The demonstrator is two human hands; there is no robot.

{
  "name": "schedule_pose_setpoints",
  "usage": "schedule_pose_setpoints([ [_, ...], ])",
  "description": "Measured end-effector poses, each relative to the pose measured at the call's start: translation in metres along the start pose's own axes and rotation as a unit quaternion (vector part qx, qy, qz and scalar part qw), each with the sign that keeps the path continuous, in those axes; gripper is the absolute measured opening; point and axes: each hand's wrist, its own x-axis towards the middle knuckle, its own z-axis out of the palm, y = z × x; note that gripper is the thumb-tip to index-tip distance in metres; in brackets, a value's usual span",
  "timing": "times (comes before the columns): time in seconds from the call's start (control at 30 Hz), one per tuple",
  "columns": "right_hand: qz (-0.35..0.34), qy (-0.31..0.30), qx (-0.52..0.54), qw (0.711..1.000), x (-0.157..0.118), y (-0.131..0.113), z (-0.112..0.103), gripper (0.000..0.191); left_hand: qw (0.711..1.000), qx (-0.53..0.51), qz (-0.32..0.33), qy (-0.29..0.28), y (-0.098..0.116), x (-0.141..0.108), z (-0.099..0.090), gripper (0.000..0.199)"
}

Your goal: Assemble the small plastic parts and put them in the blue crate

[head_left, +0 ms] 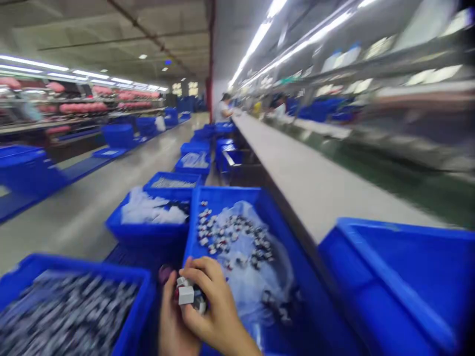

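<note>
My left hand (171, 316) and my right hand (215, 301) meet at the lower middle, over the near edge of a blue bin. Between them they hold several small white and dark blocky parts (186, 295), closed in by curled fingers. What the parts are cannot be made out. Behind and right of my hands, the blue bin (230, 192) holds a clear plastic bag (256, 291) with many similar small white and dark parts (237, 235) scattered on it. A dark round thing (165, 273) shows just beyond my left fingers, blurred.
A blue bin of dark parts (139, 301) stands at left; another with white plastic bags (152, 210) lies beyond. A blue bin (401, 227) sits at right, by a long pale bench (297, 173). A person (224, 108) is at its far end.
</note>
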Motion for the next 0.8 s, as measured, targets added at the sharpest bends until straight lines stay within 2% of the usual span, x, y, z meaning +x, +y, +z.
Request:
schedule_pose_setpoints([
  [0.07,-0.034,-0.034,-0.051,0.998,-0.009,-0.017,0.002,0.047,0.999,-0.013,-0.031,0.034,0.010,-0.012,-0.018,0.037],
  [0.2,-0.073,-0.037,-0.074,0.994,-0.026,-0.013,0.009,0.057,0.992,-0.100,-0.066,0.035,0.011,-0.024,-0.029,0.041],
  [0.27,-0.077,-0.009,-0.043,0.996,-0.031,-0.009,0.011,0.055,0.987,-0.143,-0.066,0.043,0.008,-0.025,-0.029,0.038],
  [0.37,-0.045,0.064,0.018,0.997,-0.035,-0.008,0.009,0.047,0.977,-0.197,-0.054,0.055,0.008,-0.029,-0.026,0.033],
  [0.47,-0.014,0.117,0.041,0.992,-0.037,-0.009,0.002,0.039,0.972,-0.229,-0.042,0.035,0.013,-0.032,-0.023,0.036],
  [0.53,-0.003,0.123,0.021,0.992,-0.037,-0.009,-0.003,0.033,0.972,-0.232,-0.034,0.019,0.016,-0.032,-0.022,0.039],
  [0.6,0.000,0.104,-0.009,0.995,-0.034,-0.008,-0.008,0.032,0.975,-0.221,-0.036,0.012,0.018,-0.033,-0.023,0.042],
  [0.7,-0.002,0.026,-0.041,0.999,-0.024,-0.005,-0.016,0.038,0.979,-0.201,-0.043,0.006,0.017,-0.034,-0.023,0.042],
  [0.8,-0.003,-0.052,-0.046,0.998,-0.014,-0.002,-0.022,0.037,0.977,-0.201,-0.047,0.045,0.017,-0.036,-0.019,0.041],
])
